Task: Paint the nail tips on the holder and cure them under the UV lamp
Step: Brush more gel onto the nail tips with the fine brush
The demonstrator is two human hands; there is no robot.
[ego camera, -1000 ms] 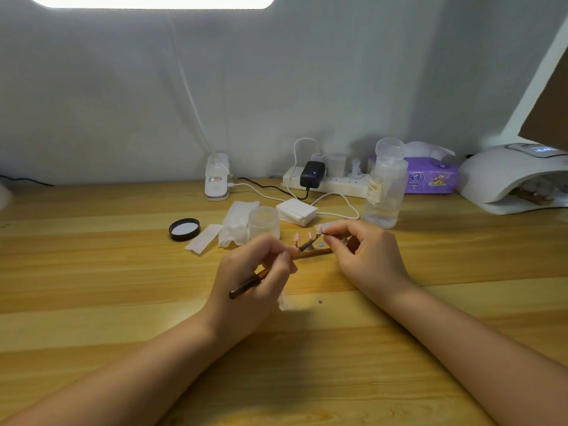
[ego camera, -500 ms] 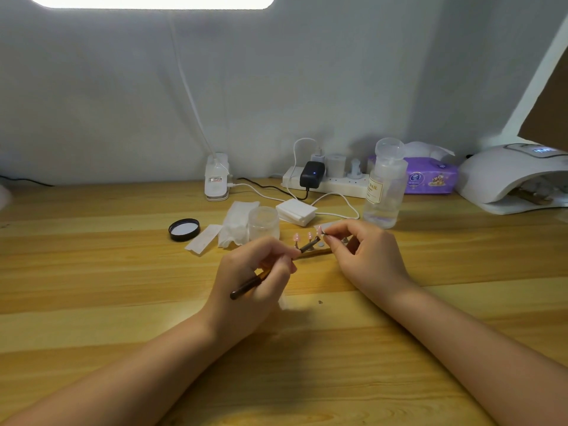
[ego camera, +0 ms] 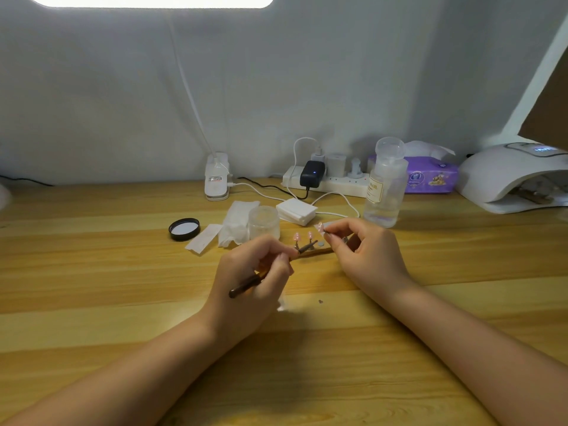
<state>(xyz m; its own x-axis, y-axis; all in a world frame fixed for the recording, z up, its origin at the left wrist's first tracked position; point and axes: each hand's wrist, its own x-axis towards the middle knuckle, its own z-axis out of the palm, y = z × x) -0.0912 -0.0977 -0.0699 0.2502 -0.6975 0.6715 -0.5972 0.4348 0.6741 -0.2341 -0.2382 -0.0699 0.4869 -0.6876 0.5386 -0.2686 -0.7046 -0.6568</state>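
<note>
Behind the hands, bottle (ego camera: 383,192) labelled "NAIL"

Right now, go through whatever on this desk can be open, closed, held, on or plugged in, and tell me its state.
Left hand: grips the brush.
Right hand: pinches one nail tip.
Wooden holder: flat on the table, two nail tips standing.
Small jar: uncapped.
Black lid: off, lying flat.
Black adapter: plugged in, light on.
Clear bottle: capped, upright.
UV lamp: display lit.
</note>
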